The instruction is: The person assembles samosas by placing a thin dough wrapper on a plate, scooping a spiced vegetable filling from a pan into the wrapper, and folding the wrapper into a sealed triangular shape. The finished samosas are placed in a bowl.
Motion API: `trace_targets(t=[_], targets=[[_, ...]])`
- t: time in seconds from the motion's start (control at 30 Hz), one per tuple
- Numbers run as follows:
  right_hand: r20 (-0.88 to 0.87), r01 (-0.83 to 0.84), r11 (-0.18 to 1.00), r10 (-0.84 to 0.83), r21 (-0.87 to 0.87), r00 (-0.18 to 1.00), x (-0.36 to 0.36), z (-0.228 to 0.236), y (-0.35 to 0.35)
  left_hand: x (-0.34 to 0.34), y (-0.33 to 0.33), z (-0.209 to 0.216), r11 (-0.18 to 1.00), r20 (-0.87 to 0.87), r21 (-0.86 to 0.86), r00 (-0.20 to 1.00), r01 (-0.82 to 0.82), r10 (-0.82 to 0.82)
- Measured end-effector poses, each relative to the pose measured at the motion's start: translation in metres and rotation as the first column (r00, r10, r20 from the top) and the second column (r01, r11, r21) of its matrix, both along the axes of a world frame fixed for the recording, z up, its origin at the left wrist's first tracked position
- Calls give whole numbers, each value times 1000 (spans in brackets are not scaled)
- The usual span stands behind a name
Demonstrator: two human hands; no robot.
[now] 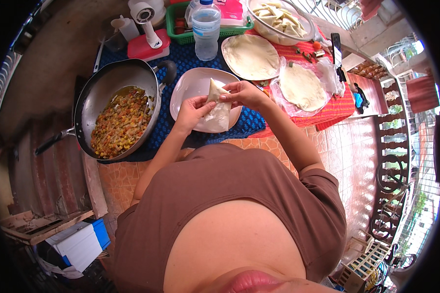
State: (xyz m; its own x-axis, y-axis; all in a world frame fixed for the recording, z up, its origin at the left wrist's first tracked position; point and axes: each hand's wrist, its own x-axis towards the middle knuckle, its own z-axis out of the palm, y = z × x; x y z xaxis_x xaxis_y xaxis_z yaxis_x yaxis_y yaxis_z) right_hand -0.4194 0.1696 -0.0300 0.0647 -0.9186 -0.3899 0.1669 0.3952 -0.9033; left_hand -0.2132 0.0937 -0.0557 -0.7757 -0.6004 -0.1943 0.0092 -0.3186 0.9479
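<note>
Off-white folded wrapper (217,116) sits mid-frame, slightly above centre, between the person's two hands. Left hand (194,111) pinches its left edge, thumb on the near face. Right hand (243,94) grips the upper right edge, thumb and fingers closed on it. Can't tell what the fingers behind it do.

Key relation: long axis runs roughly up-down in the frame, pointed end up, wider end down. Tip pokes out above the left hand, level with the right or just over it. So right hand is nearer the point, left hand is lower. Wrapper lies right of the left hand, left of the right hand; both touch it.

Under it: pale plate (185,90), on blue cloth (183,52). Can't tell if the lower end touches the plate.

Left of frame: deep pan (94,90), chopped filling (124,124) inside, near the left hand. Upper right of the hands: round wrappers (252,56) on a dish, more flat sheets (303,88) on plastic over red striped cloth (336,108). Top right: clear bowl (275,37) with folded pieces (278,18). Top centre: water bottle (206,31), green basket (182,37).
</note>
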Motion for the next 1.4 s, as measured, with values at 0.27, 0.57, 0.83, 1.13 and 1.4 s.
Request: trace_targets(t=[0.27,0.57,0.83,1.13,1.4], targets=[[-10,64,998,-65,-24,998,4,3,1,6,-2,-5,998,-14,61,1000,-24,25],[214,28,996,-9,-89,977,-4,1,1,10,-3,2,979,-111,203,993,-26,50],[328,119,991,-94,-56,940,-8,-1,-1,14,1,13,978,-247,206,969,43,10],[-54,-34,937,16,-349,998,3,8,-6,13,0,31,979,-68,-27,977,201,-203],[-127,66,893,-136,-445,982,24,2,-16,8,8,32,977,70,-36,976,211,-208]])
